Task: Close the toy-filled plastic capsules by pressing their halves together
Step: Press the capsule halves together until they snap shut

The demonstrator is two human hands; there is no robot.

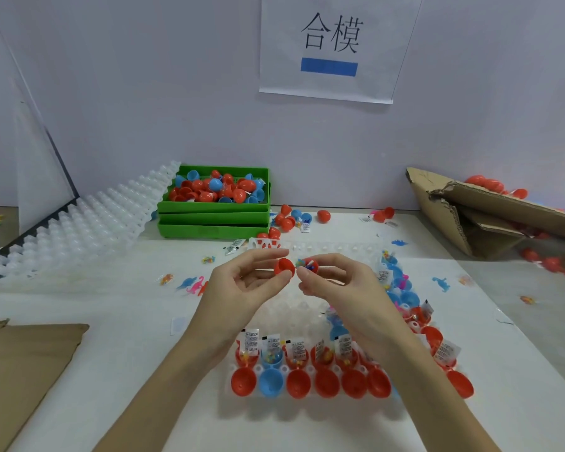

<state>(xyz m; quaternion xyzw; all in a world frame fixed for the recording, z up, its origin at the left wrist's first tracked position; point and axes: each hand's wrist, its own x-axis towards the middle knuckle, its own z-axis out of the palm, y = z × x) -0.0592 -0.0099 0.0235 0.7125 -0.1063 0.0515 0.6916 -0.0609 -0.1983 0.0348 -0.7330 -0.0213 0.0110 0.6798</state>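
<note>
With halves apart mid-frame, left hand (242,282) pinches empty red half (284,267), right hand (336,282) pinches filled half (308,265), rims facing, likely to snap together.

capsule halves (327,383): red, blue | trays (214,220): green | dinosaur toy (441,283): blue

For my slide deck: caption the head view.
Left hand and right hand bring two red capsule halves together above the tray.

place: toy-packing workbench | evidence: wall sign (331,47), tray (310,313), green bins (214,220)
</note>
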